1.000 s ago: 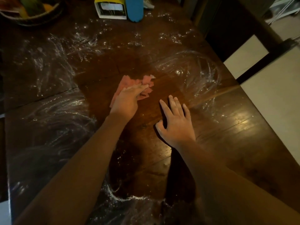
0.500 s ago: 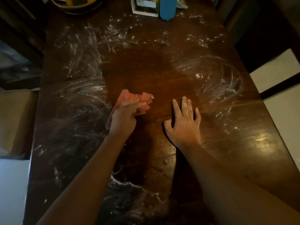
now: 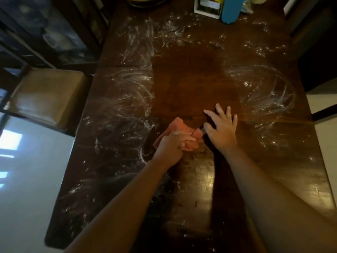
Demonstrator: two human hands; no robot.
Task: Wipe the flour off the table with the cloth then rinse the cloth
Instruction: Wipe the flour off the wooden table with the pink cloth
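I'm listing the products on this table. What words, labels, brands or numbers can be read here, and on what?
No text can be read in this view.
Label panel on the yellow and white box: too blurred to read.
On the blue container: no print shows.
On the pink cloth and the table: no writing.

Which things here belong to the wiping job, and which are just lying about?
In the job: pink cloth, left hand pressing on it, right hand flat beside it, flour smears, dark wooden table.
Lying about: blue container, yellow-and-white box, basket at the far edge, chair with a tan seat.
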